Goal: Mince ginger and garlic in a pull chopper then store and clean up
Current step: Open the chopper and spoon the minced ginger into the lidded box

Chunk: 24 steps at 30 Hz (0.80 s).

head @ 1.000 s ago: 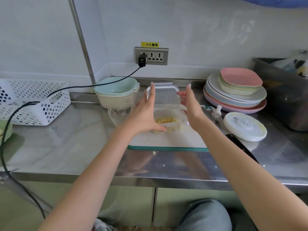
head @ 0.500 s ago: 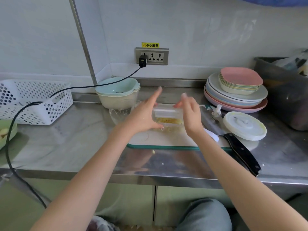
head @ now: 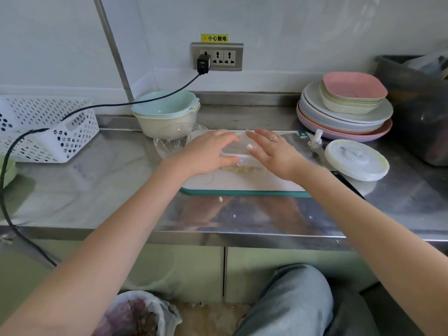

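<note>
Steel bench (head: 72, 195) runs along a white tiled wall, front edge close to the person's knee. White cutting board (head: 242, 183) with a teal rim lies mid-bench, its near edge set back from the bench lip; a shiny bare strip sits between them with a few mince crumbs. Clear box (head: 238, 157) of minced ginger and garlic stands on the board's far half, lid on top. Left hand (head: 208, 154) lies palm down on the box's left end, fingers spread flat over the lid, thumb by the side wall. Right hand (head: 274, 151) presses the right end, fingers open and flat, a ring on one. Neither grips, both press.

Chopper bowl (head: 174, 141), clear and empty, sits just beside the board's far left corner, touching stacked bowls (head: 167, 112). Chopper lid (head: 356, 158) lies right of the board, near the plate stack (head: 344, 117). Knife handle (head: 346, 183) pokes out under the right forearm. White basket (head: 48, 132) sits far left, with a black cable (head: 109, 105) draped across it from the socket (head: 217, 57). Widest open bench is left of the board. Dark bin (head: 419, 112) crowds the right end.
</note>
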Tool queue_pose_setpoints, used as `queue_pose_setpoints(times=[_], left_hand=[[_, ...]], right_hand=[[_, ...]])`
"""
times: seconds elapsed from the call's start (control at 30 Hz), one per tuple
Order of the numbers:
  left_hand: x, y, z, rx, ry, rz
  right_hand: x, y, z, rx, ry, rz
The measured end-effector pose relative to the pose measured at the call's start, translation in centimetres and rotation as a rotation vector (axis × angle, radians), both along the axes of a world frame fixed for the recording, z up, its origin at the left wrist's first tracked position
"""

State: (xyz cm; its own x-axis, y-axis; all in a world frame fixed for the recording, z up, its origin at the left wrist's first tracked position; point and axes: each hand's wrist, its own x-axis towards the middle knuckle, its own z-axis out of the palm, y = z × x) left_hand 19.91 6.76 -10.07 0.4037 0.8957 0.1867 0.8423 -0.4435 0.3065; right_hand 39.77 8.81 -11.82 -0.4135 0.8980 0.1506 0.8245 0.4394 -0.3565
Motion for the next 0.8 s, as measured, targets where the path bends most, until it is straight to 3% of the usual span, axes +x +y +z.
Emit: queue_pose_setpoints(times=[0.13, 0.3, 0.8], left_hand=[[0.4, 1.5, 2.5, -0.123, 0.040, 0.005], [2.0, 3.6, 3.2, -0.183, 0.374, -0.009], [2.4, 4.0, 2.7, -0.202, 0.373, -0.017]], right_hand=[[0.1, 0.1, 0.8, -0.036, -0.118, 0.063], [0.0, 0.2, 0.9, 0.002, -0.149, 0.106], [0.0, 0.6, 0.2, 0.087, -0.078, 0.093]])
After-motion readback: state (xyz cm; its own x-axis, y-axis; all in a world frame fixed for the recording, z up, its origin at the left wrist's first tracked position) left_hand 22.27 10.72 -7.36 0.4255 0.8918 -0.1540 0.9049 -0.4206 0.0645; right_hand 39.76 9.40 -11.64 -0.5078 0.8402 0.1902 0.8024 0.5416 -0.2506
